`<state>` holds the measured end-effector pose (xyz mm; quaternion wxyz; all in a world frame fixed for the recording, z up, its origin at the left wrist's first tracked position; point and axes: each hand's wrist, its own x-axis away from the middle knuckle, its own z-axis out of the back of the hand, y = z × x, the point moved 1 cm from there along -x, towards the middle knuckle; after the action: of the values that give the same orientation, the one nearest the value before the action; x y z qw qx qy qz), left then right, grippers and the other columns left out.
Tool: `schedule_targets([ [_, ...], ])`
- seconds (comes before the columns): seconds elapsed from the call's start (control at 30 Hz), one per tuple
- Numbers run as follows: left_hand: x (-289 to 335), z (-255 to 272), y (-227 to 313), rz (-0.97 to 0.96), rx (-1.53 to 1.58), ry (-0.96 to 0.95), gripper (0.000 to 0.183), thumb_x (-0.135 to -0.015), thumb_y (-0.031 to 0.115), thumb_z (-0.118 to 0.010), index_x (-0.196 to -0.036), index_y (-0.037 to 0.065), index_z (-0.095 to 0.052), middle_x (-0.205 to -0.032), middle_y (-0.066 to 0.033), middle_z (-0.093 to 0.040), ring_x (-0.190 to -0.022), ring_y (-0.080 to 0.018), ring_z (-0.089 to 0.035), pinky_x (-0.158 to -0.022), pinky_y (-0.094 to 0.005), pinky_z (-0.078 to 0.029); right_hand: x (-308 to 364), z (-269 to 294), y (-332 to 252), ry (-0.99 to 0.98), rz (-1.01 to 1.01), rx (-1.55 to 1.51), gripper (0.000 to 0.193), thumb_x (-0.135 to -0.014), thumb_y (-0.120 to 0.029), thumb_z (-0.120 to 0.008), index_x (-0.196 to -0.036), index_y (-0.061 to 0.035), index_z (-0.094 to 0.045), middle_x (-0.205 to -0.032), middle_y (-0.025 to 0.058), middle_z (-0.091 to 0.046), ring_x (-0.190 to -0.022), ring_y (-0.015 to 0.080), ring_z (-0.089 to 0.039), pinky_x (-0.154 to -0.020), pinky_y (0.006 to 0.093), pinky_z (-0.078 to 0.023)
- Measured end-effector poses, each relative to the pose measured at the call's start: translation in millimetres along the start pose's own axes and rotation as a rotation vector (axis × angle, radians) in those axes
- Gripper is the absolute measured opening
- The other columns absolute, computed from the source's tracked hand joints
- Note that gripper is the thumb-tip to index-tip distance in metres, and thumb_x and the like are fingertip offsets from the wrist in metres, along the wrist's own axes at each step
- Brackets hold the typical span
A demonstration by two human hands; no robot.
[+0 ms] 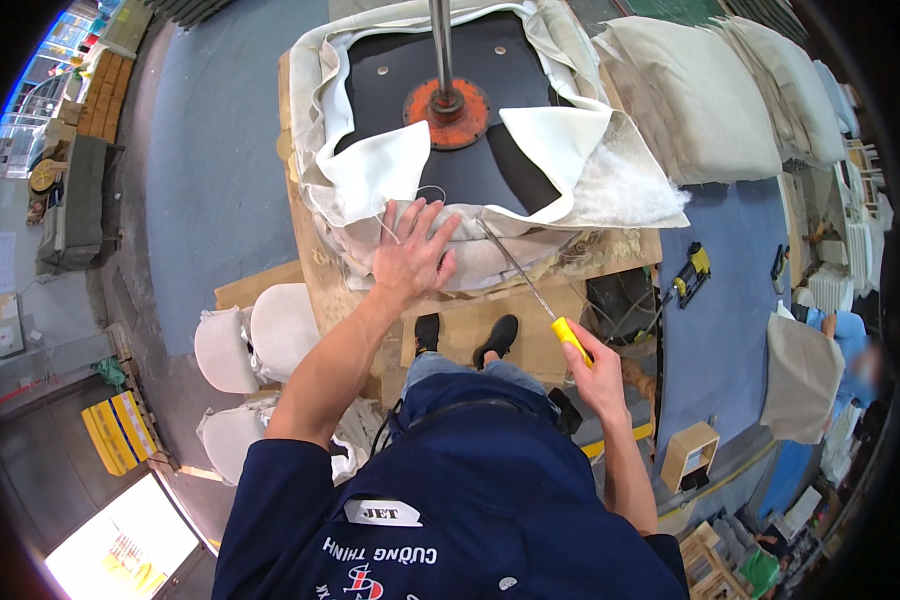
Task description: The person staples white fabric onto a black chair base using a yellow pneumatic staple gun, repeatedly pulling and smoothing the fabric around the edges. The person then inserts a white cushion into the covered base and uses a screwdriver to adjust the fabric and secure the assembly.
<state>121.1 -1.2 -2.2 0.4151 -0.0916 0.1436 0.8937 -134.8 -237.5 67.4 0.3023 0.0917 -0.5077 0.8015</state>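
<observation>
A cushion cover of beige fabric with a white lining (375, 165) is folded around a black board (390, 70) on a wooden table. My left hand (407, 245) lies on the fabric at the near edge, fingers stretched out. A thin thread or cord loops beside its fingertips. In my right hand (598, 370) is the yellow handle of a screwdriver-like tool (520, 270). Its long thin metal shaft points up and left, the tip at the fabric's near edge; whether it touches is hard to tell. White fluffy stuffing (630, 185) shows at the right corner.
A metal rod (442, 45) stands on an orange-red round plate (460, 120) over the board. Beige cushions (680, 100) are stacked at the far right. A yellow-black power tool (692, 275) lies on the blue surface. Pale seat pads (285, 330) sit left. Another person (852, 360) is at the right.
</observation>
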Motion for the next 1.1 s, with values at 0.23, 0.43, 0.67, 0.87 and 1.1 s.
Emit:
schedule_targets([
  [0.23, -1.4, -2.7, -0.9, -0.005, -0.022, 0.003, 0.054, -0.082, 0.036, -0.063, -0.134, 0.021, -0.064, -0.141, -0.0068, -0.056, -0.136, -0.0305, -0.047, -0.123, -0.0609, -0.023, 5.4, -25.2, 15.1, 0.074, 0.14, -0.053, 0.039, -0.104, -0.028, -0.062, -0.14, -0.0119, -0.061, -0.082, 0.0068, -0.067, -0.054, 0.0131, -0.057, -0.049, 0.0285, -0.045],
  [0.43, -3.4, -2.5, -2.4, -0.032, -0.028, 0.024, 0.054, -0.082, 0.036, -0.063, -0.134, 0.021, -0.064, -0.141, -0.0066, -0.056, -0.137, -0.0297, -0.047, -0.123, -0.0608, -0.022, 2.2, -25.5, 55.7, -0.448, -0.744, -1.372, 0.05, -0.107, -0.029, -0.058, -0.154, -0.0182, -0.047, -0.081, 0.0031, -0.057, -0.044, 0.0041, -0.036, -0.037, 0.022, -0.026],
  [0.67, -2.3, -5.1, -5.6, -0.017, -0.045, 0.016, 0.05, -0.083, 0.038, -0.062, -0.13, 0.022, -0.066, -0.14, -0.0055, -0.057, -0.136, -0.0291, -0.047, -0.123, -0.0604, -0.021, 15.4, -19.6, -10.4, -0.048, -0.122, -0.31, 0.047, -0.099, -0.012, -0.066, -0.146, -0.0075, -0.058, -0.092, 0.0024, -0.065, -0.062, 0.0083, -0.058, -0.057, 0.0255, -0.049],
  [0.87, -1.2, -8.5, -3.9, -0.016, -0.043, 0.011, 0.048, -0.083, 0.039, -0.062, -0.127, 0.021, -0.067, -0.14, -0.0049, -0.057, -0.137, -0.0293, -0.046, -0.123, -0.0603, -0.021, 17.4, -27.0, -0.4, 0.223, 0.313, 0.221, 0.04, -0.099, -0.019, -0.067, -0.135, -0.0013, -0.065, -0.086, 0.0069, -0.064, -0.066, 0.0164, -0.062, -0.068, 0.0343, -0.053],
  [1.1, -0.2, -6.6, -6.2, -0.026, -0.036, 0.025, 0.047, -0.083, 0.038, -0.063, -0.127, 0.021, -0.067, -0.14, -0.0046, -0.058, -0.136, -0.0288, -0.048, -0.123, -0.06, -0.022, -2.0, -15.7, 35.9, -0.371, -0.445, -1.026, 0.042, -0.11, -0.032, -0.049, -0.143, -0.0065, -0.054, -0.081, 0.0071, -0.059, -0.045, 0.0093, -0.044, -0.042, 0.0238, -0.036],
])
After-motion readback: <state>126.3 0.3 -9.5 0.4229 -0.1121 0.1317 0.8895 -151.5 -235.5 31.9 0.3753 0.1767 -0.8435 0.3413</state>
